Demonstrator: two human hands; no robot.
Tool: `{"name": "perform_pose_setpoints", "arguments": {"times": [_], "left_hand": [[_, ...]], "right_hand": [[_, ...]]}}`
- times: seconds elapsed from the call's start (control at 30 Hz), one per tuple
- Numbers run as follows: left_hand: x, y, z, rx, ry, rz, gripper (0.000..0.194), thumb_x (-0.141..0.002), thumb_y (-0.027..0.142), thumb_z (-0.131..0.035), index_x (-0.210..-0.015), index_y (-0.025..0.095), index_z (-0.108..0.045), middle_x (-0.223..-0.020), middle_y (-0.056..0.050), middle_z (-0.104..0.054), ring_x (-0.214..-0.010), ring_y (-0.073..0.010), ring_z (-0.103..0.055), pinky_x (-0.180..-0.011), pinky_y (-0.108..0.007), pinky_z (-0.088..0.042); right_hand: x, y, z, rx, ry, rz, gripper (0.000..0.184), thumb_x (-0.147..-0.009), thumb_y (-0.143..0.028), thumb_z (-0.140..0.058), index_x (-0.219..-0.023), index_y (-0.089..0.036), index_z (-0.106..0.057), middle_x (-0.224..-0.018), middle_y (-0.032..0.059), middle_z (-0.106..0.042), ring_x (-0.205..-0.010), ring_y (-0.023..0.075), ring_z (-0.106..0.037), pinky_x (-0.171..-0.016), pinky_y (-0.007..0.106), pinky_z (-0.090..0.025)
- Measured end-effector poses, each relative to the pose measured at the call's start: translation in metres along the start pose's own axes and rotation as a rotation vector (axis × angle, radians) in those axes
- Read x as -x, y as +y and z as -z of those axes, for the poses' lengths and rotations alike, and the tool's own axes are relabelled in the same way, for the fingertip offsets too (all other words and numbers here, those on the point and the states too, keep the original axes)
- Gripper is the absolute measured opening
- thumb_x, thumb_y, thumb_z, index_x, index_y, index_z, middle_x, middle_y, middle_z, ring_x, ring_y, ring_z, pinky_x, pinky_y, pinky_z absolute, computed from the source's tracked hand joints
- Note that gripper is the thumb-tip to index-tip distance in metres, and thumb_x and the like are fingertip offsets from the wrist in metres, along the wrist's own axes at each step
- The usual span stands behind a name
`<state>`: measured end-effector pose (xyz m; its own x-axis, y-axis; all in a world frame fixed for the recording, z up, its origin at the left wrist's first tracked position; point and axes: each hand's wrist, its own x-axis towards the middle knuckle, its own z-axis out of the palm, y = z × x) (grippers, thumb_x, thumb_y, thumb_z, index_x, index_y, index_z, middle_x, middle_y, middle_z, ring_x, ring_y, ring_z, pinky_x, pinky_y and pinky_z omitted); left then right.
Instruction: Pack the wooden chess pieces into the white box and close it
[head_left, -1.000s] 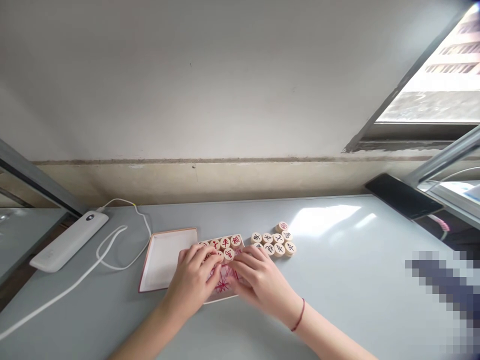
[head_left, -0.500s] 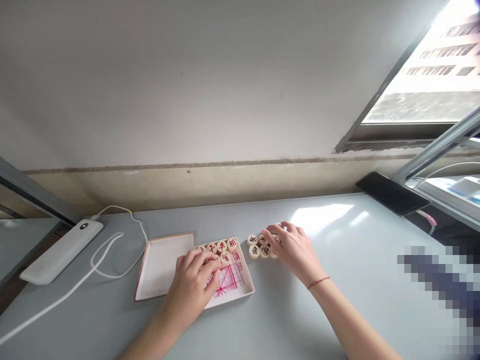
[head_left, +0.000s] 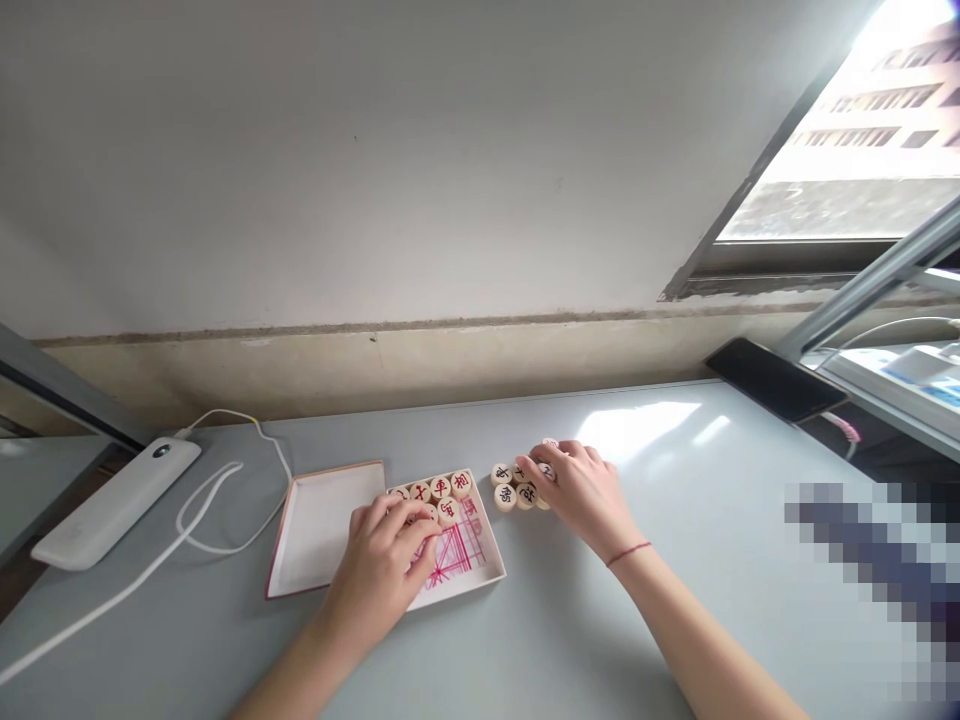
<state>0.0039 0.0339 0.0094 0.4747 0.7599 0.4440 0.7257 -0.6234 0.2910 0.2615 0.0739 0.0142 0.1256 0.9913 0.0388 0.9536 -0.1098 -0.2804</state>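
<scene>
A shallow white cardboard box (head_left: 491, 572) holds rows of round wooden Chinese chess pieces (head_left: 440, 486) with red characters along its far side; red printed lines show on its floor. My left hand (head_left: 386, 550) lies over the box's left part, fingers bent and apart, fingertips touching pieces there; some pieces are hidden beneath it. To the right of the box, dark-lettered Chinese chess pieces (head_left: 505, 497) stand in a cluster on the desk. My right hand (head_left: 585, 490) reaches over the cluster's right end, thumb and fingers closed around a piece, partly covering others.
The box's lid (head_left: 319, 530) lies upturned, against the box's left side. Further left are a white power bank (head_left: 116, 505) and a looping white cable (head_left: 184, 510). A dark phone (head_left: 776, 380) rests at the back right by a metal frame. A wall backs the grey desk (head_left: 570, 630).
The view has shifted slightly. My right hand has moved a little over the cluster, and a red-lettered piece now shows more clearly behind its fingers. My left hand stays over the box.
</scene>
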Motion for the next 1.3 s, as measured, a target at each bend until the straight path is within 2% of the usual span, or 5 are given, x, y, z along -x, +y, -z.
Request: {"name": "perform_pose_setpoints", "arguments": {"times": [0.23, 0.5, 0.87, 1.17, 1.3], "left_hand": [[0.0, 0.003, 0.001, -0.025, 0.039, 0.0, 0.019, -0.09, 0.017, -0.051, -0.103, 0.025, -0.063, -0.101, -0.003, -0.065, -0.099, -0.0225, -0.055, -0.082, -0.036, -0.041], [0.002, 0.008, -0.001, 0.001, 0.062, -0.001, 0.044, -0.094, 0.038, -0.048, -0.134, 0.021, -0.044, -0.117, -0.01, -0.062, -0.106, -0.023, -0.058, -0.085, -0.035, -0.046], [-0.001, 0.011, 0.002, 0.057, 0.083, 0.025, 0.03, -0.091, 0.021, -0.049, -0.121, 0.023, -0.05, -0.106, -0.006, -0.065, -0.095, -0.0203, -0.062, -0.081, -0.033, -0.048], [-0.002, 0.012, 0.002, 0.067, 0.072, 0.05, 0.022, -0.084, 0.014, -0.051, -0.105, 0.021, -0.05, -0.098, -0.005, -0.065, -0.092, -0.0203, -0.062, -0.08, -0.034, -0.046], [-0.003, 0.013, 0.002, 0.066, 0.076, 0.042, 0.023, -0.084, 0.014, -0.05, -0.105, 0.021, -0.05, -0.098, -0.005, -0.065, -0.093, -0.0204, -0.062, -0.079, -0.034, -0.045]], "right_hand": [[0.013, -0.011, 0.006, -0.166, 0.225, 0.293, 0.028, -0.092, -0.044, -0.048, -0.101, -0.025, -0.067, -0.108, 0.0101, -0.061, -0.1, 0.026, -0.055, -0.085, 0.043, -0.044], [0.068, -0.063, 0.009, -0.456, 0.003, 0.647, 0.026, -0.092, -0.04, -0.052, -0.112, -0.028, -0.062, -0.116, 0.0102, -0.056, -0.108, 0.0237, -0.054, -0.088, 0.04, -0.05], [0.066, -0.061, 0.008, -0.364, 0.048, 0.726, 0.029, -0.093, -0.035, -0.049, -0.119, -0.026, -0.056, -0.114, 0.0115, -0.055, -0.101, 0.0234, -0.054, -0.083, 0.038, -0.051], [0.049, -0.047, 0.005, -0.128, 0.078, 0.801, 0.02, -0.095, -0.016, -0.038, -0.089, -0.019, -0.057, -0.071, 0.0029, -0.054, -0.062, 0.0161, -0.049, -0.055, 0.026, -0.039], [0.05, -0.047, -0.001, -0.095, 0.069, 0.81, 0.023, -0.094, -0.015, -0.039, -0.113, -0.014, -0.052, -0.073, 0.003, -0.059, -0.061, 0.0159, -0.051, -0.052, 0.026, -0.038]]}}
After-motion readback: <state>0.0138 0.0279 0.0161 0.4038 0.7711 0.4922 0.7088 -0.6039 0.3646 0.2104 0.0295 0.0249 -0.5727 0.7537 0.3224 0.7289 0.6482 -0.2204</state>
